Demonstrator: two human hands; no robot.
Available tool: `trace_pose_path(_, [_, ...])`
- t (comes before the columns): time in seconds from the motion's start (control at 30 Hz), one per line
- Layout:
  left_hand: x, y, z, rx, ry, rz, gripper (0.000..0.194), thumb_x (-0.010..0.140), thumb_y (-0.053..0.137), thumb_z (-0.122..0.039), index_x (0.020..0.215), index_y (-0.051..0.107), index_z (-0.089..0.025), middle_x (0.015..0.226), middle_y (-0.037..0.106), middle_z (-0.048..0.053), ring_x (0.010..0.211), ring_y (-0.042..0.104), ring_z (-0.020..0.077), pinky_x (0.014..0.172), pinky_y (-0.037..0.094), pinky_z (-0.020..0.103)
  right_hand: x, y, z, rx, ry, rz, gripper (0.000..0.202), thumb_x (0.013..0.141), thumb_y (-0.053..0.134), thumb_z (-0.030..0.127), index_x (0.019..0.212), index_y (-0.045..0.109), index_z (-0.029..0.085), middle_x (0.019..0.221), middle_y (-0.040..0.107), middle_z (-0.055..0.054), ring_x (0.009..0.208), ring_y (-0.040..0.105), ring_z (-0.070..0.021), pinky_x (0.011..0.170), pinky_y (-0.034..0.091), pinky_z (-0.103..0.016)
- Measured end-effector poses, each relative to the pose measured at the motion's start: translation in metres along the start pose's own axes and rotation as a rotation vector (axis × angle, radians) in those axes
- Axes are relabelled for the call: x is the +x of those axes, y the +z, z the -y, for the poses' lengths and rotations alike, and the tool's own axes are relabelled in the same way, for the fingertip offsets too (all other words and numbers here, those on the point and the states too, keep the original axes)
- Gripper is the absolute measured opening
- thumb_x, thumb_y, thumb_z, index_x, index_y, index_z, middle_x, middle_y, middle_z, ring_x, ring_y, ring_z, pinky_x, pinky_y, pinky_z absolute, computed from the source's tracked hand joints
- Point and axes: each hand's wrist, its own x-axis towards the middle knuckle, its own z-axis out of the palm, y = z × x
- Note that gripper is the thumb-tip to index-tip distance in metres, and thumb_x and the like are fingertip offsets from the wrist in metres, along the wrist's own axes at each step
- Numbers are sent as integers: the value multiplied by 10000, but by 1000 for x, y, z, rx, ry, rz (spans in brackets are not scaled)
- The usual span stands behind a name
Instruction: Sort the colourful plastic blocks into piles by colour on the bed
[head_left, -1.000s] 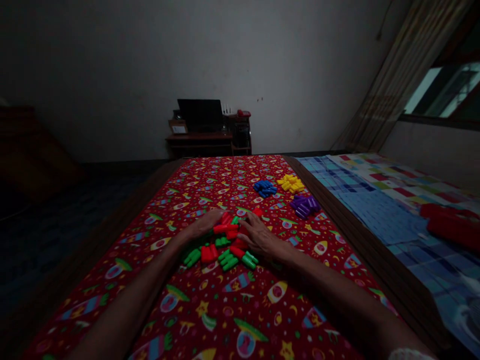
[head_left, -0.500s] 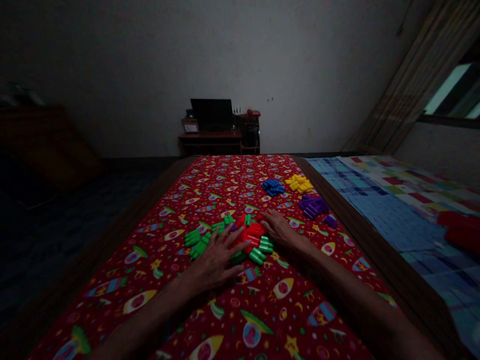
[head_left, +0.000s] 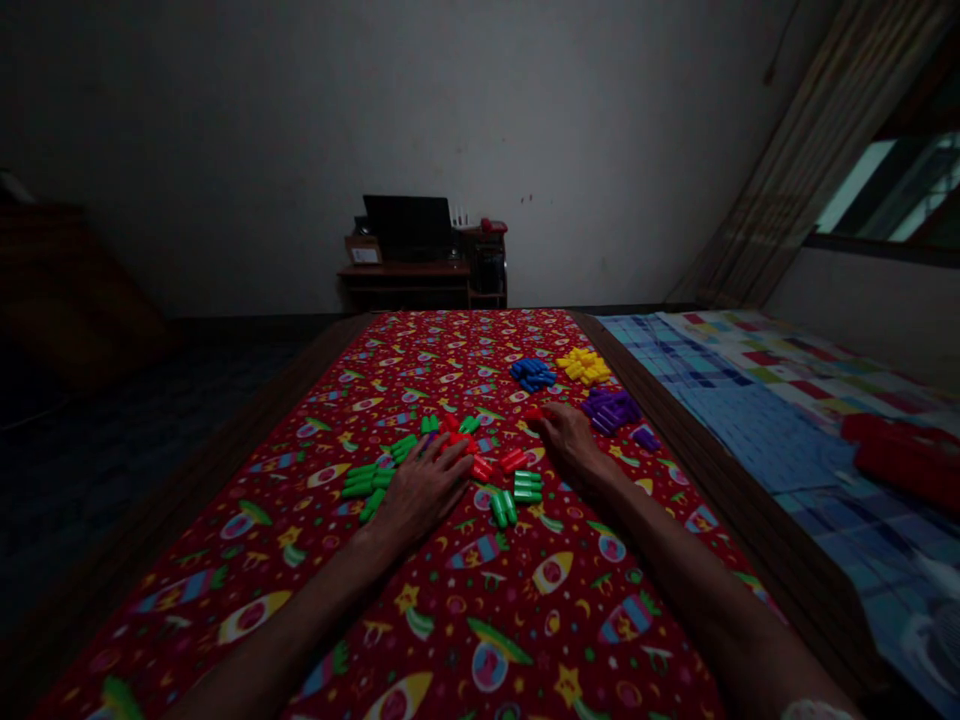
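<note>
Small, shiny plastic tube-shaped pieces lie on a red patterned cloth (head_left: 450,610). My left hand (head_left: 426,482) rests palm down with fingers stretched over the mixed pile, covering part of it. Red pieces (head_left: 481,467) show by its fingertips and green pieces (head_left: 364,480) to its left. Past the pile on the right, my right hand (head_left: 570,435) has its fingers closed on a red piece (head_left: 534,415). Between the hands are a separate pair of red pieces (head_left: 514,460) and two green groups, one being the green pieces (head_left: 527,487) nearer the right.
Beyond my right hand lie sorted heaps of blue pieces (head_left: 532,374), yellow pieces (head_left: 583,366) and purple pieces (head_left: 611,410). A desk with a dark monitor (head_left: 409,225) stands against the wall. Along the right is a bed with a blue checked cover (head_left: 720,410).
My right hand has moved away from the pile, up and to the right, with a red piece. My left hand has shifted slightly left, and the pieces between the hands are more spread out.
</note>
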Motion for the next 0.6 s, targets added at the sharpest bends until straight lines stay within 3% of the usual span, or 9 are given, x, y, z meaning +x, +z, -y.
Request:
trace_pose_path(0.1, [-3, 4, 3, 3, 0, -22, 259, 929, 448, -258, 1134, 604, -226, 1306, 578, 88, 1232, 476, 281, 1046, 380, 485, 0, -10, -1, -61, -103, 75, 261, 919, 465, 268, 885, 684, 130, 879, 684, -97, 804, 608, -181, 717, 434, -260])
trace_pose_path(0.2, [-4, 6, 3, 7, 3, -41, 272, 933, 445, -259, 1157, 597, -236, 1306, 582, 86, 1240, 480, 277, 1033, 399, 470, -8, -35, -8, -106, -165, -6, 272, 926, 452, 262, 1056, 666, 154, 1081, 673, -126, 975, 611, -203, 825, 439, -280])
trace_pose_path(0.3, [-5, 7, 3, 30, -4, -40, 269, 929, 456, -259, 1155, 601, -233, 1304, 587, 87, 1235, 491, 286, 1022, 413, 463, -27, -73, -31, -277, -3, -60, 278, 930, 444, 266, 1076, 658, 166, 1078, 685, -128, 981, 623, -223, 849, 439, -306])
trace_pose_path(0.4, [-5, 9, 3, 22, -11, -40, 271, 922, 470, -256, 1159, 601, -236, 1313, 584, 84, 1243, 488, 294, 1003, 433, 455, -51, -101, -61, -480, 182, -19, 259, 900, 511, 304, 1052, 645, 143, 1067, 684, -154, 963, 623, -263, 804, 444, -329])
trace_pose_path(0.6, [-6, 14, 5, -10, -23, -70, 279, 931, 450, -272, 1159, 609, -254, 1307, 588, 84, 1259, 479, 296, 968, 461, 455, -77, -104, -93, -531, 260, 150, 257, 870, 526, 255, 1086, 600, 137, 996, 690, -144, 881, 633, -231, 708, 438, -285])
